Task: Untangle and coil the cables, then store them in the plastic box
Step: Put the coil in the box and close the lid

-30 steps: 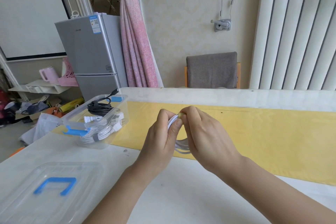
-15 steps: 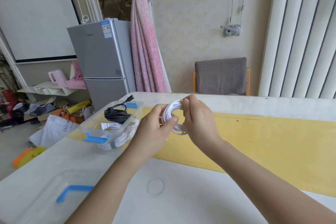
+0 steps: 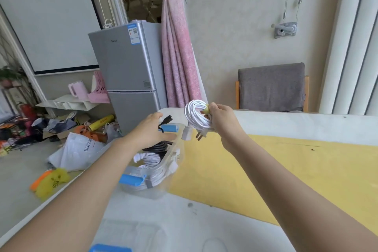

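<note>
While you grip the white coiled cable (image 3: 196, 117) in your right hand (image 3: 222, 121), with fingers and thumb curled round the bundle at its yellow tie (image 3: 206, 109), treat the coiling of this cable as done: the loops lie together in a tight ring and the two plug ends (image 3: 187, 133) hang free below the hand. Note the position of the bundle: it is in the air, just beside the far right corner of the plastic box (image 3: 147, 191), and not yet inside it. Your left hand (image 3: 151, 131) is open, fingers extended and holding nothing, and it hovers over the far end of the box; whether it touches the rim or the contents cannot be told. Check the box contents: a black cable (image 3: 158, 147) lies coiled at the far end and several white cables (image 3: 150, 159) lie bundled toward the near end, so most of the storing appears complete. The only cable seen outside the box is the one in your hand, which suggests it is the last, though part of the table (image 3: 194, 217) and of the yellow mat (image 3: 276, 170) lies outside the view. Judge the work left as follows: lower the bundle into the box, release it, then fit the lid (image 3: 133, 233), which lies on the table near you, if closing is required.
</note>
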